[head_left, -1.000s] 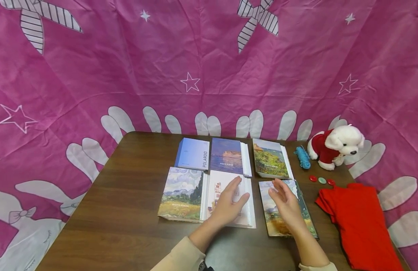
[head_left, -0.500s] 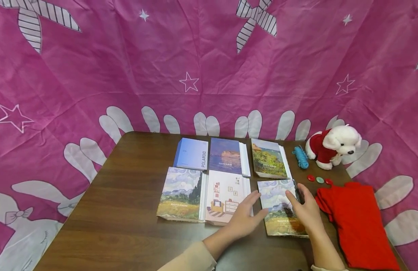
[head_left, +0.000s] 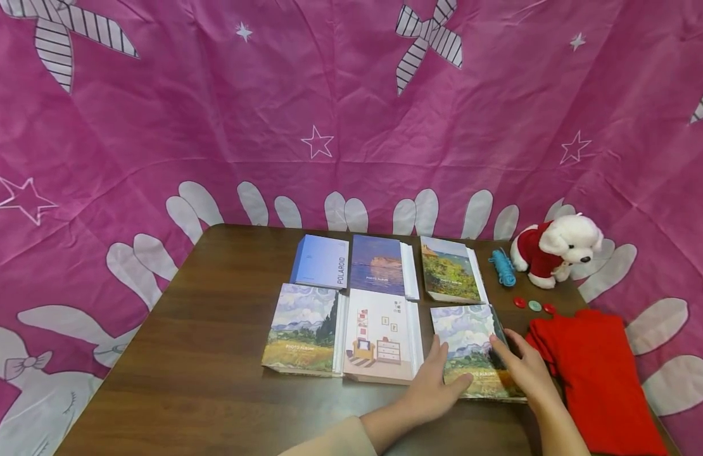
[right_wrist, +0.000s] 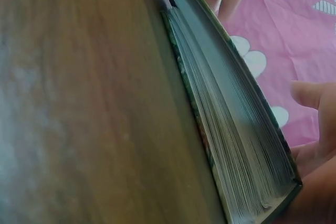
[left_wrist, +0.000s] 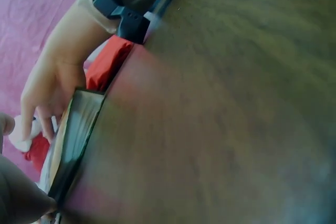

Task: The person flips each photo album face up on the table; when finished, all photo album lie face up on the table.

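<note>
A photo album [head_left: 471,348] with a painted landscape cover lies at the front right of the table, between the two hands. My left hand [head_left: 431,386] is at its left edge, its thumb spread over the lower cover. At the right edge is my right hand [head_left: 525,367], with the thumb over the cover and the other fingers beside the edge. In the right wrist view the album's page block [right_wrist: 231,114] faces the camera, and the right thumb [right_wrist: 307,93] stands off the cover. The left wrist view shows left fingertips [left_wrist: 39,200] at a lower corner.
Beside it lie a white album [head_left: 380,335], another landscape album [head_left: 300,329], a blue Polaroid album [head_left: 323,259], a sea-view album [head_left: 377,263] and a garden album [head_left: 451,269]. To the right are red cloth [head_left: 596,380], buttons [head_left: 534,306], blue yarn [head_left: 503,267] and a plush dog [head_left: 557,247].
Both hands have come down and to the right, from above the albums to the two sides of the front right album. The white album's cover is now uncovered. The albums stay in place.
</note>
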{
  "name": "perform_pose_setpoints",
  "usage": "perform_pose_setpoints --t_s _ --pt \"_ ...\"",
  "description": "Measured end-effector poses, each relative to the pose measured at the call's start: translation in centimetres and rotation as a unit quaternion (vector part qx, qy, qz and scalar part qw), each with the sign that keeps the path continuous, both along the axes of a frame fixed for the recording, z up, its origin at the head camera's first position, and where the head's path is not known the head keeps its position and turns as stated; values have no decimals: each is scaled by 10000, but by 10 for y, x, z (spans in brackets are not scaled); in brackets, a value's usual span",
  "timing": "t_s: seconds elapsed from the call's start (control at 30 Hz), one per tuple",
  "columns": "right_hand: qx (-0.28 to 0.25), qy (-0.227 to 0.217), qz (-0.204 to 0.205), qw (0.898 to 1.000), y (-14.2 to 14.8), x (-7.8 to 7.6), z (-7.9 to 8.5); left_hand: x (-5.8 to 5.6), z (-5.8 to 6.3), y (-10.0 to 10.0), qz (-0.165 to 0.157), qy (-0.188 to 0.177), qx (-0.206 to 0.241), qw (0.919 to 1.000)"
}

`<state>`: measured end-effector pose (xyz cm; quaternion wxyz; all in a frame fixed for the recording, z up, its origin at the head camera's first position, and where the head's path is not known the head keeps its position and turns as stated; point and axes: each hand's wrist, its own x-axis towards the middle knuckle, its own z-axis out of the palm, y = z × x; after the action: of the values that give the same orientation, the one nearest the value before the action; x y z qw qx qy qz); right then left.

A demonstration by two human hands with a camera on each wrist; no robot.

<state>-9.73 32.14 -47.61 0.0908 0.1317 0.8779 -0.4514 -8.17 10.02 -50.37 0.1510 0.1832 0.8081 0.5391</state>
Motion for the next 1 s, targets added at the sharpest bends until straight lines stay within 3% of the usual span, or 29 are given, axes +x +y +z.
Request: perform_pose_setpoints --t_s 0.13,0.23,0.3,0.47,0.57,0.77,0.83,1.0 --pt "-412 -79 -137 9990 0 1 -1 2 -2 5 149 -251 181 9994" --pt "-1065 -66 -304 9938 3 5 -1 3 -2 8 169 -341 248 9990" --pt "-1683 76 -405 9849 8 8 -2 3 -2 10 164 -370 251 9989" --pt "-3200 923 -309 9424 24 13 -5 5 0 16 151 -409 362 9984" --pt "-3740 1410 -306 9161 30 10 -4 5 1 22 80 -371 514 9980" --pt "-4632 1458 -247 8738 32 6 7 0 2 32 -87 -494 608 9969" --pt "-4730 1380 -170 8700 30 6 10 -3 3 35 -87 -553 642 9964" --pt "-4622 1574 -67 8727 21 5 14 -8 8 34 -123 -429 651 9969"
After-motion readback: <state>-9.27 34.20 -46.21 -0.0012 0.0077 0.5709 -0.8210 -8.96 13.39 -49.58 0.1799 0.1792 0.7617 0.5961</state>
